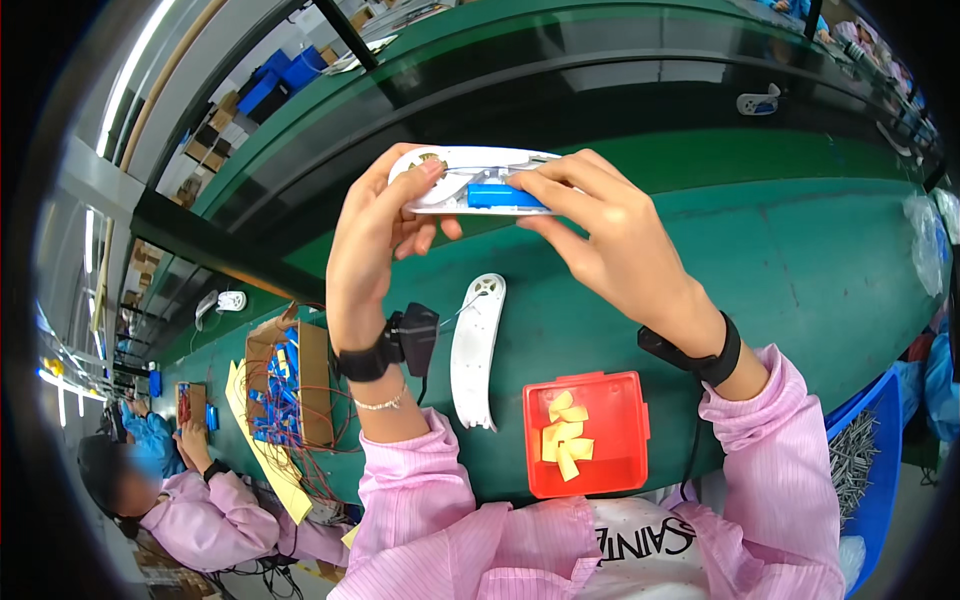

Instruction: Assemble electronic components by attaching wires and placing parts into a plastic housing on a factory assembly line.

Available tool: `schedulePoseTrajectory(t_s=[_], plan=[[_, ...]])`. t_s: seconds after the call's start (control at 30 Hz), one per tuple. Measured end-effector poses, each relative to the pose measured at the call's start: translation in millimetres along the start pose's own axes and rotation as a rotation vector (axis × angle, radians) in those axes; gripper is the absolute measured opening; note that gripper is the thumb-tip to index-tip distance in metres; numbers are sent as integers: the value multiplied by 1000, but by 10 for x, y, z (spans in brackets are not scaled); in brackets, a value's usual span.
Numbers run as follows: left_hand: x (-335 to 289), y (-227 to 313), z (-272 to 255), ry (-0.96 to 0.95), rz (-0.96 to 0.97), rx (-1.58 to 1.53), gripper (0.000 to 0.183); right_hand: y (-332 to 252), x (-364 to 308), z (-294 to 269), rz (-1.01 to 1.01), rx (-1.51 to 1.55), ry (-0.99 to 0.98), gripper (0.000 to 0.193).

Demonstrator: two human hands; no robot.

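Raised above the green bench, a curved white plastic housing [478, 158] is held between both hands. A blue cylindrical battery [500, 196] lies in its open inner side. My left hand [375, 205] grips the housing's left end, thumb on top beside a round brass-coloured part. My right hand [605, 215] holds the right end, with fingertips at the battery's right end and the thumb below the rim. Below on the bench lies a second curved white shell [477, 350] with a thin wire at its upper end.
A red tray [636, 430] holds several yellow foam pieces [566, 440]. To the left stands a cardboard box [318, 385] of blue batteries with red wires. A blue bin [893, 430] of metal parts is at right. A conveyor [640, 95] runs behind; a co-worker [215, 510] sits at left.
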State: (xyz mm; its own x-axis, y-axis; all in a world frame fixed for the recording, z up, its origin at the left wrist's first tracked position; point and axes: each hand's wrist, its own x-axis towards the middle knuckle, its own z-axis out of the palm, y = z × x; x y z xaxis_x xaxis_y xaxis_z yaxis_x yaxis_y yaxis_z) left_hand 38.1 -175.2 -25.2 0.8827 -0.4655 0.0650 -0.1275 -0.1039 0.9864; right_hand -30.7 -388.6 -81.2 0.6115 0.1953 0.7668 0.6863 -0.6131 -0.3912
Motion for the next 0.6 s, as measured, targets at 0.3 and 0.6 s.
schedulePoseTrajectory(t_s=[0.3, 0.6], plan=[[664, -1565, -808, 499, -151, -126, 33, -36, 70, -223, 266, -195, -22, 50], [210, -1205, -1283, 218, -313, 848, 39, -86, 128, -165, 294, -45, -66, 25]])
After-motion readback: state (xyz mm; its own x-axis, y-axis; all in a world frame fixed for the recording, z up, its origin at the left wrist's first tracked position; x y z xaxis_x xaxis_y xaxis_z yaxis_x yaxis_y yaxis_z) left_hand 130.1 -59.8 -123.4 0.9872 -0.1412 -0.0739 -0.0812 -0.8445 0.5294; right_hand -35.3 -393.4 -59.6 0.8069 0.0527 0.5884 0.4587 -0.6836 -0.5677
